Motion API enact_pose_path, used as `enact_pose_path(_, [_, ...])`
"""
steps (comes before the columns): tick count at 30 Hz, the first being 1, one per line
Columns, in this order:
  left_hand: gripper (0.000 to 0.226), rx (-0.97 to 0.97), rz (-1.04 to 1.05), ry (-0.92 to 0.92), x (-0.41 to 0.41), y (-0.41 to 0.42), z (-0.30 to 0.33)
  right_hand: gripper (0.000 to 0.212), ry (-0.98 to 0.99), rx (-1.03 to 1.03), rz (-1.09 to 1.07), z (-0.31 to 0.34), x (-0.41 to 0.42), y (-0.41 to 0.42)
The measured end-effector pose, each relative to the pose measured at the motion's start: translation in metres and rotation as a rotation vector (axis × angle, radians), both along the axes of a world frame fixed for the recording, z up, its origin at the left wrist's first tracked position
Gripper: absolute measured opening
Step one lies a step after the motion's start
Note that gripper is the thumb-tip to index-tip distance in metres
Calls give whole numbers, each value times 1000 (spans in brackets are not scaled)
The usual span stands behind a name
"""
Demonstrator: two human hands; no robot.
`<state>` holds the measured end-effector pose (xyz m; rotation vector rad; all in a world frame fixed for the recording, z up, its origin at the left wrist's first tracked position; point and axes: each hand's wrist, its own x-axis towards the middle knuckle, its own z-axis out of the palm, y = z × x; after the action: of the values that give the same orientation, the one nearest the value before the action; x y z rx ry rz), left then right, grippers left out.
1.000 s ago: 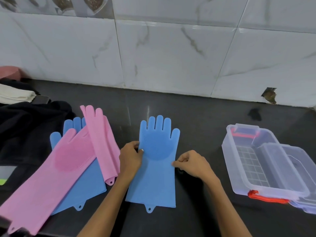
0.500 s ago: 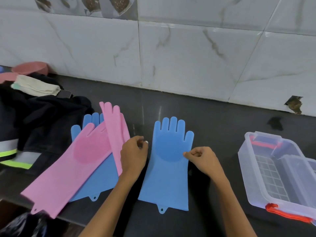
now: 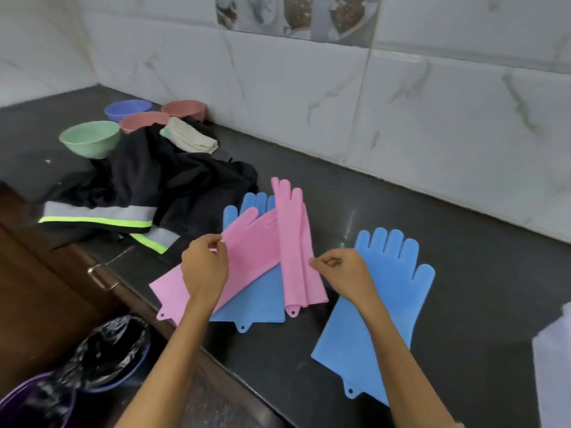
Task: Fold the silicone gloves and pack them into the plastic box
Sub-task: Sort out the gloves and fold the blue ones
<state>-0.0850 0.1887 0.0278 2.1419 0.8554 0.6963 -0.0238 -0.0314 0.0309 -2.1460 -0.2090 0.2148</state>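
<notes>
Both hands reach over the heap of gloves at the left of the dark tabletop [image 3: 432,248]. The left hand [image 3: 204,267] pinches the upper edge of the flat pink glove [image 3: 247,261], and the right hand [image 3: 340,270] is curled with thumb and fingertips closed at the right edge of the folded pink glove [image 3: 296,251]; whether it actually grips that edge, I cannot tell.

To do this well, each hand should probably take only one layer, lift the pink glove clear of the blue glove underneath [image 3: 259,301], and lay it flat before creasing, since silicone clings and springs back.

The gloves are soft, matte and long-cuffed, each with a small hanging tab at the cuff. Another blue glove [image 3: 386,298] lies flat and alone just to the right, fingers toward the wall. Only a pale corner of the plastic box [image 3: 553,359] shows at the right edge, well apart from the heap.
</notes>
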Motion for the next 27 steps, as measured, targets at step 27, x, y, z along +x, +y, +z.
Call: enact_pose_path(27, [47, -441, -191, 646, -8, 39, 3, 18, -247, -400, 154, -5, 62, 216])
